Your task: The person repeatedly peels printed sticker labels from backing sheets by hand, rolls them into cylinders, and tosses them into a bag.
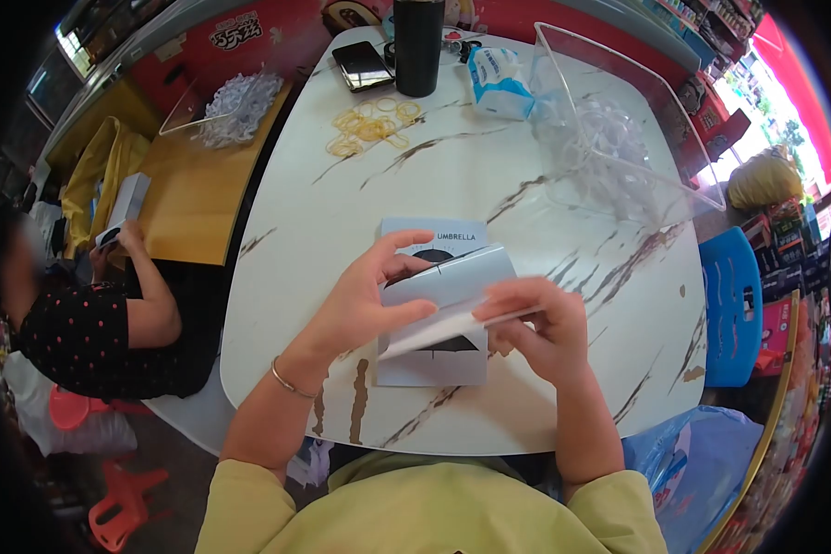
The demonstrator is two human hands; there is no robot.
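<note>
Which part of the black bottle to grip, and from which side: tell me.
Wrap the right hand around the middle of the black bottle, coming from the near side. It stands upright, with a straight, rounded body that should suit a wraparound grip. The phone lies close on its left and the blue-and-white packet is on its right, so the near side looks freer.

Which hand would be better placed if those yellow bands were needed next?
Probably the left hand: it is nearer the yellow bands, while the right hand sits farther off to the side. Both are on the folded sheet, so the left would likely need to let go first.
</note>
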